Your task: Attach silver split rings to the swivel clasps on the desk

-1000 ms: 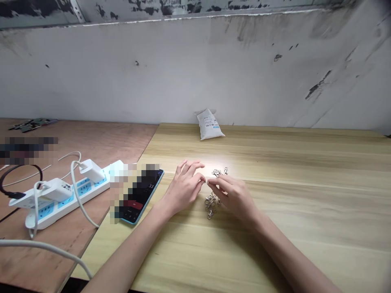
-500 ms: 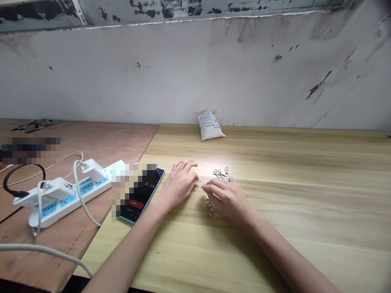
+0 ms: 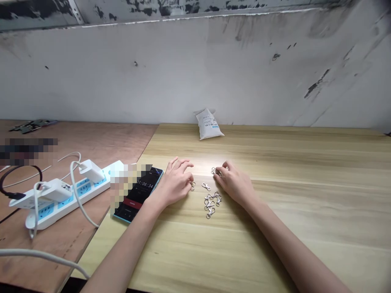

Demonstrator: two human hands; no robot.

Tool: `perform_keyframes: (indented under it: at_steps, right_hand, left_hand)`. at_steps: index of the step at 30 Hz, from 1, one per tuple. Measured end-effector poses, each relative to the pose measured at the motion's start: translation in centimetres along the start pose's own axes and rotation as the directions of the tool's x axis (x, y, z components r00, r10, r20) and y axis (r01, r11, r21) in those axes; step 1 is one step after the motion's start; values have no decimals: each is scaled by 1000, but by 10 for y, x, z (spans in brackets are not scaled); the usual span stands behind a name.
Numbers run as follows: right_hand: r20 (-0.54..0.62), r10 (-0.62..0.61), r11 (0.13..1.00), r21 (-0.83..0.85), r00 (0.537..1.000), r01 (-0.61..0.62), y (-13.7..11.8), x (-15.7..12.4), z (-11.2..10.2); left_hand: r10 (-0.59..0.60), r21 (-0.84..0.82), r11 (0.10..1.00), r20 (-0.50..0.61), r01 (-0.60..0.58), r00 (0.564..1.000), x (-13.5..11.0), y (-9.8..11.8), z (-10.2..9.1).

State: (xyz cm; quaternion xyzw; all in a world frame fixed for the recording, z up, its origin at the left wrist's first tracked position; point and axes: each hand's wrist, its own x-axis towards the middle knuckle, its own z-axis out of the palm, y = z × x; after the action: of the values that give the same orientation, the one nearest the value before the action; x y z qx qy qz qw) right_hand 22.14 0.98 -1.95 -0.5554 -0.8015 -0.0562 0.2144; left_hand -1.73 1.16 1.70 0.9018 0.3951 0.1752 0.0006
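My left hand (image 3: 177, 183) rests on the wooden table, thumb and index fingertip closed at small metal split rings (image 3: 192, 186); its other fingers stretch forward. How many rings lie under that hand is hidden. My right hand (image 3: 235, 183) pinches at a silver swivel clasp (image 3: 218, 172) in a small heap, partly covered by the fingers. A single swivel clasp (image 3: 206, 186) lies flat between the hands. Nearer to me is a cluster of several silver clasps with rings (image 3: 210, 204).
A phone (image 3: 139, 195) showing a timer lies beside my left forearm. Further left, a white power strip (image 3: 88, 191) carries plugged chargers and loose cables (image 3: 80, 203). A white printed packet (image 3: 209, 125) stands near the wall.
My right hand has moved forward and away from my left, onto the far clasps. The near cluster is now uncovered, and a single clasp shows between the hands. My left hand has barely shifted.
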Motion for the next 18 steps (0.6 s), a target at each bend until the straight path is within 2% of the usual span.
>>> perform_keyframes:
  at_steps: [5, 10, 14, 18]
  right_hand:
    - [45, -67, 993, -94, 997, 71, -11, 3, -2]
    - [4, -101, 994, -42, 995, 102, -11, 0, -5]
    - [-65, -70, 994, 78, 995, 75, -11, -4, -5]
    - [-92, 3, 930, 365, 996, 31, -17, -8, -10]
  left_hand:
    - [8, -2, 1000, -10, -8, 1000, 0, 0, 0]
    - [-6, -48, 999, -46, 4, 999, 0, 2, 0]
    - [-45, -91, 995, -77, 38, 996, 1, 6, 1]
    - [-99, -170, 982, -95, 81, 991, 2, 13, 5]
